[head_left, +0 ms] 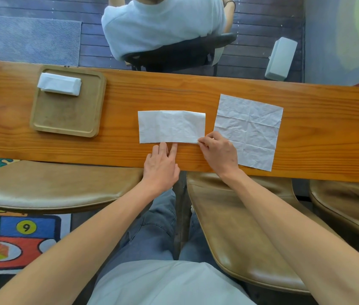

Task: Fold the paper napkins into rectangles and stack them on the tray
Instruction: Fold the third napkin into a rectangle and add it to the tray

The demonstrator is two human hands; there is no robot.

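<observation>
**One napkin half-folded, second fold pending**

Two hands on the half-folded napkin [171, 126], which lies flat on the wooden table [306, 102], just ahead of both hands.

Step in hand, as I read it: crease and square the near edge, then fold across to a smaller rectangle.

- Keep the left fingertips [174, 147] pinning the near edge so the sheet can't slide.
- Check the layers line up at the pinched corner before pressing; thin paper, a skewed crease will stay.
- Run a finger along the fold once, light pressure, to avoid tearing.

Pose:
- Left hand [162, 166]: palm down, fingers extended and close together, tips touching the near edge around its middle. Holding nothing, just pressing.
- Right hand [219, 153]: curled, thumb and forefinger narrowed to a pinch on the near right corner of the napkin.

Other items:
- Unfolded napkin [249, 130] flat, right of the right hand, partly under its wrist side.
- Wooden tray [64, 115] well off to the left and further away, with a stack of folded napkins [59, 84] at its far end.
</observation>
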